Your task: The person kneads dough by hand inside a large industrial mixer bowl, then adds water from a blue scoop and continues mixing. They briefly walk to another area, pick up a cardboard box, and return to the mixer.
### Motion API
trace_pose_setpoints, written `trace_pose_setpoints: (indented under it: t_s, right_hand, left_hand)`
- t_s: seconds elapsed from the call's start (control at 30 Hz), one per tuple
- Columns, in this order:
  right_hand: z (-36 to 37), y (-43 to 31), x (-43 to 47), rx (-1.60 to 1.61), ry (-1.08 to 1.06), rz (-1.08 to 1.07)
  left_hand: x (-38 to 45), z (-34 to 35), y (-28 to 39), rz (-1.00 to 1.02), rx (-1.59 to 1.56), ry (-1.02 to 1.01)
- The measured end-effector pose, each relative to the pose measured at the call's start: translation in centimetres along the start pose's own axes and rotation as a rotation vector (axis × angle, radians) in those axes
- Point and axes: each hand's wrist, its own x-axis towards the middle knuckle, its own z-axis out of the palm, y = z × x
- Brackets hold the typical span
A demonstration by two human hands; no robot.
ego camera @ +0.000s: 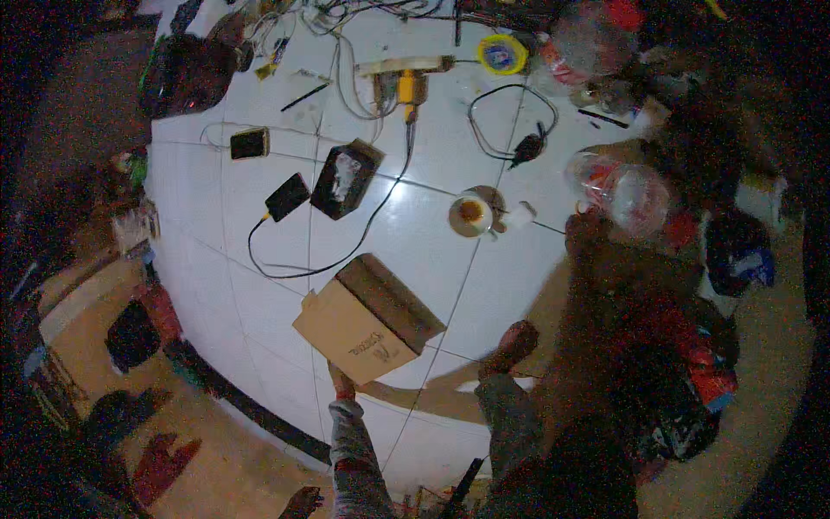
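Note:
An open cardboard box (pixel 366 324) with writing on its flap is tilted in front of me. My left hand (pixel 342 381) holds its lower edge, the fingers hidden behind the cardboard. To the right of the box my right hand (pixel 519 342) hovers over the white tiles, bent at the wrist; its fingers are too dark to make out. Beyond the box lie a black phone-like device (pixel 287 197) with a cable plugged in and a dark open box (pixel 347 178) with something whitish inside. A cup with brown liquid (pixel 471 215) stands farther right.
At the back are a power strip (pixel 405 63) with a yellow plug, a roll of tape (pixel 502 54) and tangled cables. A coiled black cable (pixel 528 148) and clear plastic containers (pixel 632 198) lie to the right. A small dark device (pixel 249 143) is at the left.

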Motion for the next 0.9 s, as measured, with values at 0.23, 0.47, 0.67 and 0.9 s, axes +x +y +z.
trace_pose_setpoints:
  t_s: [0.23,0.47,0.67,0.9]
  right_hand:
    - [-1.1,0.6,-11.1,0.027,-0.078,-0.033]
    - [-11.5,-0.2,-36.7,0.007,-0.303,0.050]
    - [-15.2,-16.5,-47.8,0.043,-0.514,0.052]
    - [-15.9,-37.4,-52.4,0.120,-0.648,0.056]
  left_hand:
    - [3.1,-7.1,-7.4,0.066,0.142,0.172]
    - [6.7,-6.5,0.8,0.374,0.083,-0.074]
    - [6.5,-21.7,-3.9,0.543,-0.094,-0.015]
    - [7.1,-45.1,-0.4,0.491,-0.259,0.154]
